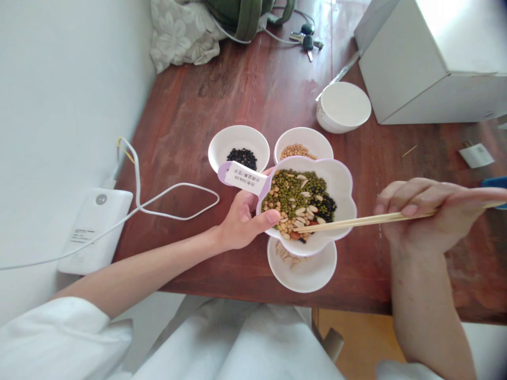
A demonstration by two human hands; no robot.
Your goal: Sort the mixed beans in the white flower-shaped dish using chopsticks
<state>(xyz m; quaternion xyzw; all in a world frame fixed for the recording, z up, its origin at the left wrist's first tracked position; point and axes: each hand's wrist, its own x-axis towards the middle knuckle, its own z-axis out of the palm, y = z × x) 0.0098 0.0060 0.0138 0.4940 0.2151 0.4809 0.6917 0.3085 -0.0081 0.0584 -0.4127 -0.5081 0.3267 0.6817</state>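
Left hand (240, 224) clamps lobed white bowl (341, 190) by rim, lifted off desk (253, 79) at center, so mixed beans (295, 198) sit open to right hand (415, 214). Right hand pinches wooden chopsticks (362, 221), entering from 3 o'clock, tips over beans.

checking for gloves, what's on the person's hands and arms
The left hand and right hand are bare, with no gloves, rings or watch showing. The forearms are bare too, running back to loose white cloth: the left sleeve and the right sleeve, which the frame cuts off.
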